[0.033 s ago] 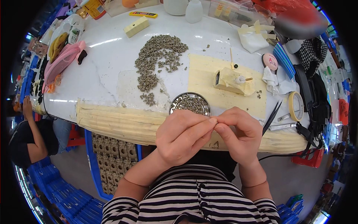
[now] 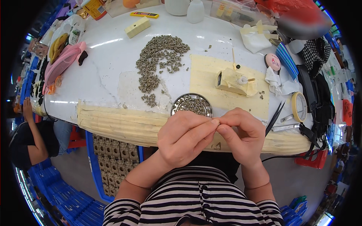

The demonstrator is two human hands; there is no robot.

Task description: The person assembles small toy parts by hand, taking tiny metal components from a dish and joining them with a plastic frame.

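Around the round metal dish (image 2: pixel 191 93) we see the counter (image 2: pixel 109 56), glossy white, its near edge padded with ridged cream tape. Beyond the dish and to its left lies a curved pile of pieces (image 2: pixel 148 67), small, metallic and knobbly; similar ones fill the dish. In front of the dish we note the left hand (image 2: pixel 186 137), overlapping its near rim, and the right hand (image 2: pixel 243 135); each grip is closed to a fingertip pinch. A blocky stand (image 2: pixel 226 81), wrapped in creased tape, sits right of and beyond the dish; slender dark tweezers (image 2: pixel 277 115) lie farther right. Near the dish's front right, both grips hold a tiny piece (image 2: pixel 218 124), mostly hidden; its direction and long axis we cannot tell.
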